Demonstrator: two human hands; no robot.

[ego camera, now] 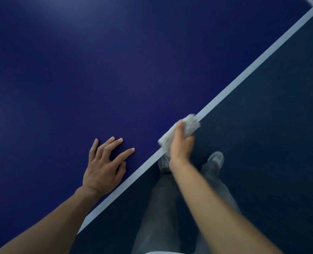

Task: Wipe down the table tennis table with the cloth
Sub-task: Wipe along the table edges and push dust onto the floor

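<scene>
— Where is the cloth [189,123]?
— Bunched on the rim of the blue bench [115,70], just right of the middle of the view, at about 3 o'clock. It lies across the white edge line [252,66], which runs from 7 o'clock up to 1 o'clock. The cloth is pale grey and blurred.
— Who has it?
— The right hand [181,143] grasps it, thumb on top and fingers curled over the far side, past the bench's edge. That hand and forearm are blurred too.
— And the other one?
— The left hand [104,167] is at about 8 o'clock, well apart from the cloth, which lies at 2 o'clock from it. It is released and holds nothing. The fingers are spread and the fingertips rest on the blue surface, inside the line.
— Anything beyond the bench?
— A dark blue floor [271,162] from 2 to 6 o'clock, grey trousers [161,208] at 6 o'clock, and two grey shoes [216,158], one half hidden under the bench's edge and the right wrist.
</scene>
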